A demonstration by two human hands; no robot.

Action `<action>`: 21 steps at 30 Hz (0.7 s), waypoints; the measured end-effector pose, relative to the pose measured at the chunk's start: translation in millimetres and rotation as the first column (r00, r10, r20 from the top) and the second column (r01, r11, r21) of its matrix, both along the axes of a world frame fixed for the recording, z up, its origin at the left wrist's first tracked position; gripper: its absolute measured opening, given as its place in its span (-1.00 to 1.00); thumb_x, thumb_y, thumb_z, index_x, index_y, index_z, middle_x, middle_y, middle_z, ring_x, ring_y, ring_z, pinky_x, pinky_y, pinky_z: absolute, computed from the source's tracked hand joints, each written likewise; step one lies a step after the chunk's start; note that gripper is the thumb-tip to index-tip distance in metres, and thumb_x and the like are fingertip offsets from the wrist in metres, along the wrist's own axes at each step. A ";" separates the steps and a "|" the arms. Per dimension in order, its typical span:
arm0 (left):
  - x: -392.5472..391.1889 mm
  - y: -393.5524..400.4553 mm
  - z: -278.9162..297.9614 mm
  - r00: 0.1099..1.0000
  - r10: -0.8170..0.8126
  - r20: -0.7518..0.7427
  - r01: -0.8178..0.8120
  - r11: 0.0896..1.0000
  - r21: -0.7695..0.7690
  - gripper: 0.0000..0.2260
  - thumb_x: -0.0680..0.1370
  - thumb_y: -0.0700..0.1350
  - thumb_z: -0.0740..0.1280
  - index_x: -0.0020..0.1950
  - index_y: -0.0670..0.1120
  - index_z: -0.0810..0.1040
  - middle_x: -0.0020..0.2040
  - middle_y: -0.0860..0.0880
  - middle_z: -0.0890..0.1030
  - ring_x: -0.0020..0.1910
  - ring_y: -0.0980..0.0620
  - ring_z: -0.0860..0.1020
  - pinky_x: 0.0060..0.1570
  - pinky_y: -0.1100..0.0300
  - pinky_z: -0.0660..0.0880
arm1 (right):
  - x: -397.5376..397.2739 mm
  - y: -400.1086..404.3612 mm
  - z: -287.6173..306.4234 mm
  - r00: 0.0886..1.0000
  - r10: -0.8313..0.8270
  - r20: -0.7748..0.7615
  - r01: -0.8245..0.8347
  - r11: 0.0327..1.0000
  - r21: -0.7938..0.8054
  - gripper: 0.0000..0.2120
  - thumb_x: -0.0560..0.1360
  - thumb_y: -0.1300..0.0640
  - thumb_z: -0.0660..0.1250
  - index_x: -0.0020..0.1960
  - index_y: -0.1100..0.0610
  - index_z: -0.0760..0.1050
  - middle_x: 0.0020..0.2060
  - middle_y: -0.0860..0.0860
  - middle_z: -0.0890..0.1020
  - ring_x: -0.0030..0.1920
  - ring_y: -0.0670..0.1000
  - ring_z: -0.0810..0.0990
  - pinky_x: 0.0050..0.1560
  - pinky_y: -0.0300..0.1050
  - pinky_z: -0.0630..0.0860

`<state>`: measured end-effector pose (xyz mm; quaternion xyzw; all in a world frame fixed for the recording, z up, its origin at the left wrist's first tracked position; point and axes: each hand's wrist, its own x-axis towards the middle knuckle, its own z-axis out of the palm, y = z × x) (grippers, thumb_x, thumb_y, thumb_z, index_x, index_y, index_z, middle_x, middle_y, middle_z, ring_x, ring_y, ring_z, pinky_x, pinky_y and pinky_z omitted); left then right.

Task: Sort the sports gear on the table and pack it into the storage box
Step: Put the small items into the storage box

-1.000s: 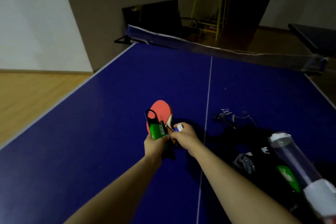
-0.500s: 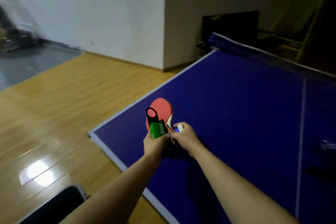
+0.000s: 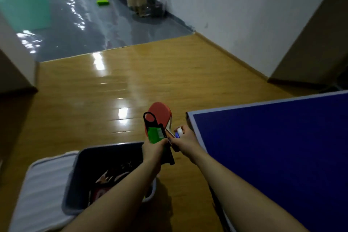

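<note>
Above the box (image 3: 79, 194) — hands (image 3: 153, 149) gripping paddle (image 3: 160, 114).

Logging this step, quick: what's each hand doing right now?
Left hand: closed, gripping a red-faced table tennis paddle together with a green and black packaged item.
Right hand: closed, pinching a small white and blue object.

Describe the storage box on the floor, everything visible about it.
The storage box is a dark, open-topped bin, plastic by its look, with a paler rounded rim. It stands on the wooden floor, left of the blue table, partly on a white ribbed mat. Dark gear with red and white markings lies inside. The left forearm crosses above it, hiding its right side.
</note>
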<state>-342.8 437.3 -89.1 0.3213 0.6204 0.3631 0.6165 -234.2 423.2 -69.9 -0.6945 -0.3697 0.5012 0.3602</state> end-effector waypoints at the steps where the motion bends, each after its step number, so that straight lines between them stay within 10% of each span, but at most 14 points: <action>1: -14.6 8.0 -9.0 0.999 0.055 -0.001 -0.055 0.998 -0.019 -0.75 0.49 -0.27 0.38 0.15 -0.21 0.48 -0.02 -0.18 0.59 -0.02 -0.15 0.58 -0.15 0.07 0.51 | -14.2 13.2 -10.7 0.999 0.049 -0.007 -0.050 0.999 -0.016 -0.69 0.44 0.15 0.41 0.10 0.13 0.36 -0.01 0.11 0.51 -0.15 0.03 0.52 -0.29 -0.16 0.49; 13: -119.8 84.0 -149.9 0.956 0.273 -0.111 -0.289 0.940 -0.183 -0.78 0.46 -0.25 0.42 0.07 -0.11 0.52 -0.09 -0.12 0.59 -0.05 -0.12 0.57 0.00 -0.04 0.54 | -116.4 119.4 -150.4 0.961 0.250 -0.114 -0.268 0.947 -0.180 -0.76 0.44 0.25 0.38 0.04 0.15 0.38 -0.01 0.19 0.53 -0.06 0.10 0.56 -0.06 0.02 0.57; 18: -144.9 104.5 -241.1 0.943 0.314 -0.109 -0.331 0.915 -0.230 -0.79 0.49 -0.28 0.39 0.09 -0.14 0.50 -0.10 -0.11 0.57 -0.08 -0.10 0.53 -0.30 0.13 0.45 | -136.8 145.2 -234.2 0.950 0.277 -0.144 -0.304 0.926 -0.225 -0.74 0.45 0.27 0.37 0.10 0.22 0.39 -0.13 0.11 0.52 -0.22 0.01 0.54 -0.20 -0.09 0.56; 21: -157.7 105.8 -299.7 0.931 0.326 -0.163 -0.358 0.901 -0.243 -0.79 0.49 -0.27 0.39 0.10 -0.16 0.51 -0.12 -0.10 0.57 -0.10 -0.09 0.54 -0.13 0.09 0.47 | -145.9 152.9 -292.9 0.939 0.303 -0.160 -0.335 0.909 -0.248 -0.77 0.44 0.32 0.36 0.05 0.19 0.41 -0.16 0.09 0.53 -0.25 -0.01 0.54 -0.24 -0.14 0.55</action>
